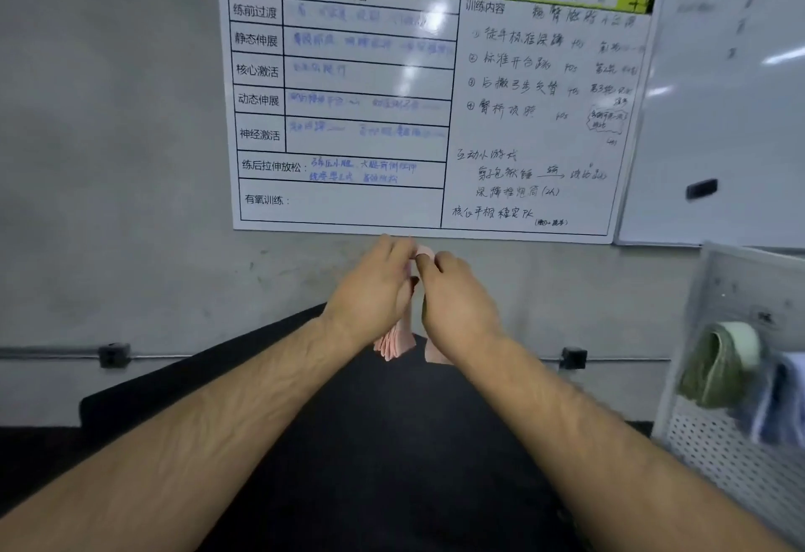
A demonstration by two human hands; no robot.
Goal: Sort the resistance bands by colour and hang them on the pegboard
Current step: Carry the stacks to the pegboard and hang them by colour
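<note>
Both hands are raised in front of the wall, close together. My left hand [375, 286] grips a bunch of pink resistance bands [394, 342] whose loops hang down below it. My right hand [453, 294] pinches the top of a pink band beside the left hand, and a pink strip hangs under its wrist. The white pegboard [736, 460] stands at the right edge. Green bands [714, 368] and blue bands [784, 399] hang on it.
A training-plan whiteboard [427, 85] is fixed to the grey wall straight ahead, with a second whiteboard [718, 116] to its right. A black padded surface [370, 442] lies below my arms. A cable conduit with black clips [114, 354] runs along the wall.
</note>
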